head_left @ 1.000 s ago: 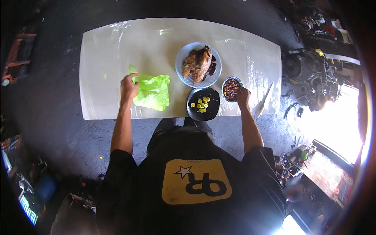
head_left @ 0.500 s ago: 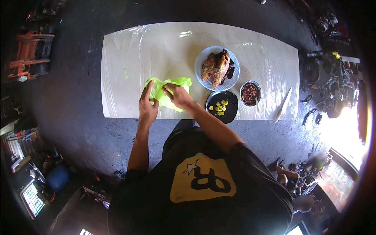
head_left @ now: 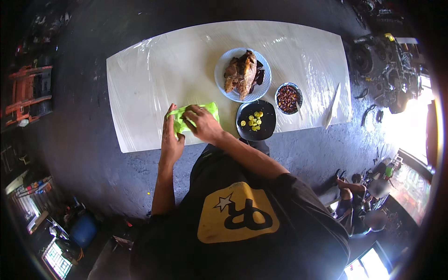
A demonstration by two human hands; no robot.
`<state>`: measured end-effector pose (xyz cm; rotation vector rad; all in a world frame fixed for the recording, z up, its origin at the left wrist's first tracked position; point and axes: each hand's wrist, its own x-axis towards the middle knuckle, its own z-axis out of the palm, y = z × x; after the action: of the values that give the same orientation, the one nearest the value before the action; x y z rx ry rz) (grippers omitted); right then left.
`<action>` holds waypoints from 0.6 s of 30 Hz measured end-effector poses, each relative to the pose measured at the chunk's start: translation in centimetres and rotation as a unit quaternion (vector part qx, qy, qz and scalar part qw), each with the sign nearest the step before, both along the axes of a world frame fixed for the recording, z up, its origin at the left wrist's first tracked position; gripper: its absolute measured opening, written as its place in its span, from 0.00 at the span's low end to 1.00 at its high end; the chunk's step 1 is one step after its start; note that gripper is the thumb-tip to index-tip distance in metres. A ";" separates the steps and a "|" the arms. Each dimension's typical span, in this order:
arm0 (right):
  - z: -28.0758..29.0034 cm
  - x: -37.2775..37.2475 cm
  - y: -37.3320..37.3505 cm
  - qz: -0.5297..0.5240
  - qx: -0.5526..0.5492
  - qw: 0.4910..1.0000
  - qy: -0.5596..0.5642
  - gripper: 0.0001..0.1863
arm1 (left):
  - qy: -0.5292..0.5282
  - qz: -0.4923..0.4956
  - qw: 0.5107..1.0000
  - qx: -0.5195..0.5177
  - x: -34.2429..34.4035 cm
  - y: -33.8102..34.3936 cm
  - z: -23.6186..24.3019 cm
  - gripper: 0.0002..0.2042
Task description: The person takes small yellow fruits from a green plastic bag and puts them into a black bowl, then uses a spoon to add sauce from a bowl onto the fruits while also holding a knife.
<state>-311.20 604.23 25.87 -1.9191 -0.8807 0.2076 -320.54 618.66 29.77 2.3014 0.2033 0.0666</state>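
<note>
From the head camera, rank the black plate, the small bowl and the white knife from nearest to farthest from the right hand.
Measured from the right hand, which rests on the green bag:
1. Black plate, just to the hand's right, near the table's front edge.
2. Small bowl, farther right, slightly behind the plate.
3. White knife, farthest, by the table's right end.

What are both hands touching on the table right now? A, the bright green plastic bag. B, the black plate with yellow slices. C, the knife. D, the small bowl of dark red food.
A: the left hand and the right hand both rest on the bright green plastic bag, away from the plates.
</note>
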 end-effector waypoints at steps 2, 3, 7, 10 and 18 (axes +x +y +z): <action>-7.9 -0.9 1.7 0.025 0.065 0.985 0.159 0.14 | 0.016 0.014 1.000 0.002 0.5 0.1 0.3 0.44; -7.4 -0.8 1.3 0.049 0.042 0.974 0.217 0.15 | 0.038 0.035 0.999 -0.006 0.4 0.5 0.4 0.44; -9.2 -1.0 -1.1 0.031 -0.257 0.963 0.078 0.19 | 0.090 0.167 0.969 -0.159 1.3 0.5 3.5 0.51; -6.7 -1.1 -3.1 0.019 -0.273 0.957 0.096 0.17 | 0.046 0.148 0.975 -0.157 2.0 -0.5 4.8 0.51; -3.3 1.6 -20.5 -0.308 -0.122 0.929 0.167 0.13 | 0.054 0.079 0.966 -0.239 1.0 0.8 -0.6 0.47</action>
<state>-309.63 583.72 22.57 -2.2072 -0.0033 0.2617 -319.53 619.41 29.19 1.8046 0.4125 -0.0265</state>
